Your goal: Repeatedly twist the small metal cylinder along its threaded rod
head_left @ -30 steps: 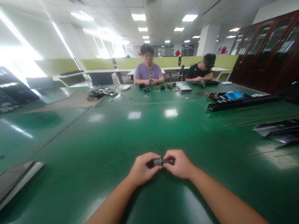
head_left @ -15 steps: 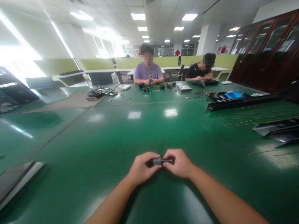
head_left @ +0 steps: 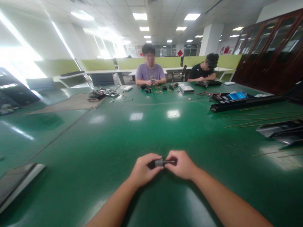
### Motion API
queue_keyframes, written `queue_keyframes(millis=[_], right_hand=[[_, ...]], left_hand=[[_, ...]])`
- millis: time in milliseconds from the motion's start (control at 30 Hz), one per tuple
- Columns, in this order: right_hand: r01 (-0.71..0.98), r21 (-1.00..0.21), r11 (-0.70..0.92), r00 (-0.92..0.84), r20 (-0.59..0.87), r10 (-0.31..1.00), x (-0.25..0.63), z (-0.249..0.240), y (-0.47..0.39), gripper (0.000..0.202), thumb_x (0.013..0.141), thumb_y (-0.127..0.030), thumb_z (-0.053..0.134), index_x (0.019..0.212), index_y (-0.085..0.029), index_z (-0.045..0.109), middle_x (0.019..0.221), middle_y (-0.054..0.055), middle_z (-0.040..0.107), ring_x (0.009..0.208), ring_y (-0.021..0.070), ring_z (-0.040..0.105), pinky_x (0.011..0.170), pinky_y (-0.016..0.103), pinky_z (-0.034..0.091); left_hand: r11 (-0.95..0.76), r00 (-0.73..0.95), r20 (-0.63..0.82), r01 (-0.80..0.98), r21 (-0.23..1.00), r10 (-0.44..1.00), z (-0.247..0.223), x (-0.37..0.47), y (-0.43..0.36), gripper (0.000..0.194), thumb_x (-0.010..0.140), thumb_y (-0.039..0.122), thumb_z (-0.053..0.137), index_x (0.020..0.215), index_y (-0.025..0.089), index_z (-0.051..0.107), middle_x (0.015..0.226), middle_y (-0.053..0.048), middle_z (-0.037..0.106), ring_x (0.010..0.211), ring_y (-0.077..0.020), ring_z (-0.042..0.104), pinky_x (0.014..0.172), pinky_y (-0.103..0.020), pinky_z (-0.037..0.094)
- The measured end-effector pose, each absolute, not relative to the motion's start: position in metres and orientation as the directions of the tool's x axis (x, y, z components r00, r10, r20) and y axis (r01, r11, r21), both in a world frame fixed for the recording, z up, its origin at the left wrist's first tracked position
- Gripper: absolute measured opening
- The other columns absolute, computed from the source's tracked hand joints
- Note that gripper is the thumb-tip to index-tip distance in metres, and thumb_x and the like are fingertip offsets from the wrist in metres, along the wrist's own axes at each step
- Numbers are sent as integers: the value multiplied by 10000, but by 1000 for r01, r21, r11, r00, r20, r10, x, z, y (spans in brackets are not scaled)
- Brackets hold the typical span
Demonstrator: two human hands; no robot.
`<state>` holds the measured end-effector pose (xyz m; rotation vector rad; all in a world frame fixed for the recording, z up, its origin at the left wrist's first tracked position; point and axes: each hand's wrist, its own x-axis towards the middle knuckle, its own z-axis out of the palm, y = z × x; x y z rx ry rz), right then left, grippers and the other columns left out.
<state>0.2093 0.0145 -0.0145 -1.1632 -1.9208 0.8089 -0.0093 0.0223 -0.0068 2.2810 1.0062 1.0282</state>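
Note:
A small dark cylindrical part (head_left: 158, 162) with a grey metallic collar lies sideways between my two hands, just above or on the green table (head_left: 151, 135). My left hand (head_left: 143, 171) is closed round its dark left end, thumb below and fingers above. Out of its right side runs a thin dark shaft (head_left: 170, 161), which my right hand (head_left: 181, 165) pinches between thumb and fingers. The two hands almost meet at the collar. My left fingers hide part of the body, and its exact kind is too small to make out.
A flat panel (head_left: 17, 183) lies at the lower left. On the right are thin rods (head_left: 258, 120), dark trays (head_left: 284, 132) and a long black frame (head_left: 246, 103). Across the table two people (head_left: 150, 73) handle parts among scattered components.

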Motion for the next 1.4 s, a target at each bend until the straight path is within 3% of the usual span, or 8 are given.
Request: queue_keyframes(millis=[1400], right_hand=[[469,-774,425,-313,305,900,217,-12,18,54,732,-169,704,773,-184,671,696,-4,667,617,138,591,584,229,411]], left_hand=[[-629,435,459,465,623,775,-3,-11,25,238,788,302,744,1001,202,705,965,-69,735,873,-206,694,813,-326,556]])
